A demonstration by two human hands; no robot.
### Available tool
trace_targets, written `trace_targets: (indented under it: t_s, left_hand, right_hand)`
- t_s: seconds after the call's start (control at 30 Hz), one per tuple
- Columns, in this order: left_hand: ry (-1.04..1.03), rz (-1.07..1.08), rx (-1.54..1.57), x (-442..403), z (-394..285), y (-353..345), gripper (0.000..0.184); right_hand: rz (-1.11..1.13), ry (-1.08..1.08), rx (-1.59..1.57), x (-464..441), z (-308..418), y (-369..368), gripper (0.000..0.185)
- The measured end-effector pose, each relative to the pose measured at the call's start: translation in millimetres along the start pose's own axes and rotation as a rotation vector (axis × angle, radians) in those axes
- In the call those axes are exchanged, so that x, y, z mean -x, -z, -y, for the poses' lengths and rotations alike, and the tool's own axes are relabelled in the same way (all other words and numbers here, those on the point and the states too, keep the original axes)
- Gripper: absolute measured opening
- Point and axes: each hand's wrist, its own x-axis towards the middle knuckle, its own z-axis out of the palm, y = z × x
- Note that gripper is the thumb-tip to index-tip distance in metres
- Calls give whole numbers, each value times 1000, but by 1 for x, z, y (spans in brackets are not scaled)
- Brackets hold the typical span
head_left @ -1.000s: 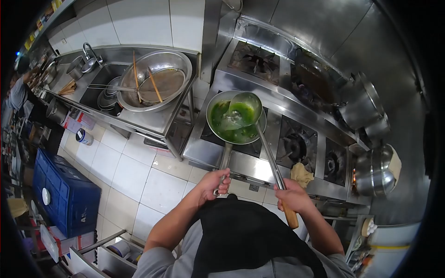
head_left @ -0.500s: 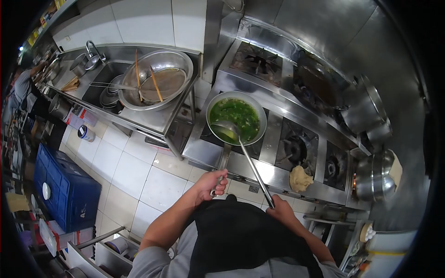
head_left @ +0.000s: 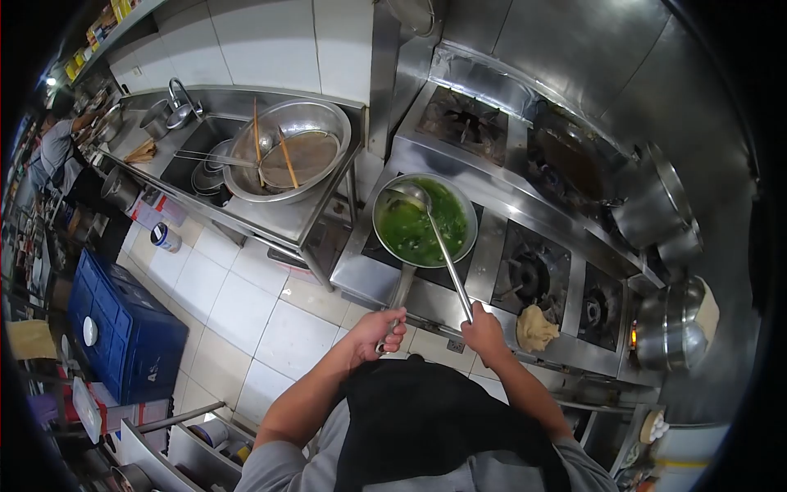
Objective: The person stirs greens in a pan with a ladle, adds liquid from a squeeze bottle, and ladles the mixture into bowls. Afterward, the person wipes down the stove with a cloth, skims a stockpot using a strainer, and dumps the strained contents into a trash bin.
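Observation:
A round metal wok [head_left: 471, 220] of bubbly green soup with leafy greens [head_left: 426, 234] sits on the near-left burner of the stove. Its long handle reaches toward me, and my left hand [head_left: 380, 334] is closed around the end of it. My right hand [head_left: 485, 332] grips the black end of a long metal ladle [head_left: 448, 258]. The ladle's bowl is at the far-left part of the soup, partly under the surface. Right of my right hand, a crumpled beige cloth [head_left: 537, 328] lies on the stove's front edge.
Another burner [head_left: 529, 275] lies right of the wok, with stacked pots [head_left: 652, 193] beyond. On the steel counter at left, a large metal basin [head_left: 238, 184] holds a strainer and wooden sticks. A blue crate [head_left: 123, 336] stands on the floor. Another person [head_left: 61, 152] works far left.
My right hand has moved up and forward, pushing the ladle's bowl to the far side of the wok. My left hand stays on the wok handle. The whole view has shifted slightly.

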Motion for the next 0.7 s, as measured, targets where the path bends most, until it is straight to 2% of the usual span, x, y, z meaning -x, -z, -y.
trace_targets:
  t_s: [0.3, 0.4, 0.47, 0.5, 0.53, 0.6, 0.7]
  left_hand:
    - [25, -17, 35, 0, 0, -1, 23]
    - [33, -1, 36, -1, 0, 1, 23]
    - [31, -10, 44, 0, 0, 0, 24]
    - [28, -8, 48, -1, 0, 1, 24]
    - [28, 2, 50, -2, 0, 2, 24]
    - [30, 10, 51, -2, 2, 3, 24]
    - [11, 32, 49, -1, 2, 1, 24]
  right_hand:
    - [-123, -37, 15, -5, -33, 12, 27]
    - [-140, 66, -108, 9, -26, 22, 24]
    - [286, -159, -539, 17, -10, 40, 21]
    - [356, -175, -741, 22, -6, 46, 15]
    - [357, -175, -737, 25, -4, 55, 15]
    - [530, -347, -1299, 27, -1, 80, 18]
    - [558, -372, -1275, 41, 13, 101, 17]
